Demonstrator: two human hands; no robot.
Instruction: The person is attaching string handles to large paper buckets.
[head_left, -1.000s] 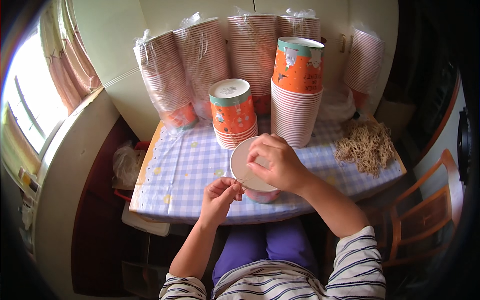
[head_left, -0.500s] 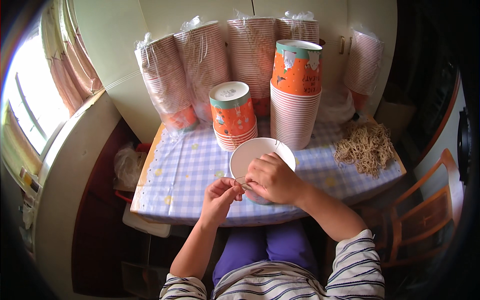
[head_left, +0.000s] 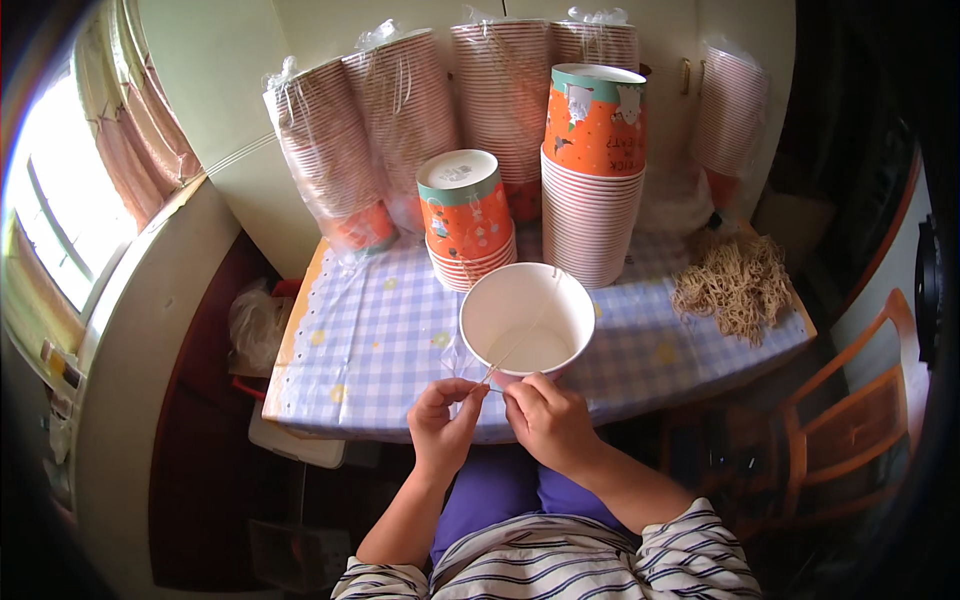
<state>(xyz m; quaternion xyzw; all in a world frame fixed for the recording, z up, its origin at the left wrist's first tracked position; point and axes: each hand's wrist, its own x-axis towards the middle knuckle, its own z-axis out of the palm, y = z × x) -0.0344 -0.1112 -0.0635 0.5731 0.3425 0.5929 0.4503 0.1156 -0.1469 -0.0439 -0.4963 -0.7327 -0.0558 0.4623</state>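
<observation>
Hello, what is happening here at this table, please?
A seated person works on a white paper bucket standing open at the near edge of the checked tablecloth. The left hand and right hand pinch a thin string that runs across the bucket's mouth. Behind it stand stacks of orange printed buckets, and a pile of strings lies at the right.

Home workroom: curtained window, checked tablecloth, bagged cup stacks.

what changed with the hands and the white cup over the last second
The right hand came off the white paper cup, which now stands open-side up, uncovered. Both hands meet at its near rim, the left hand pinching a thin string that runs across the cup. The cup stacks and checked tablecloth stayed put.
</observation>
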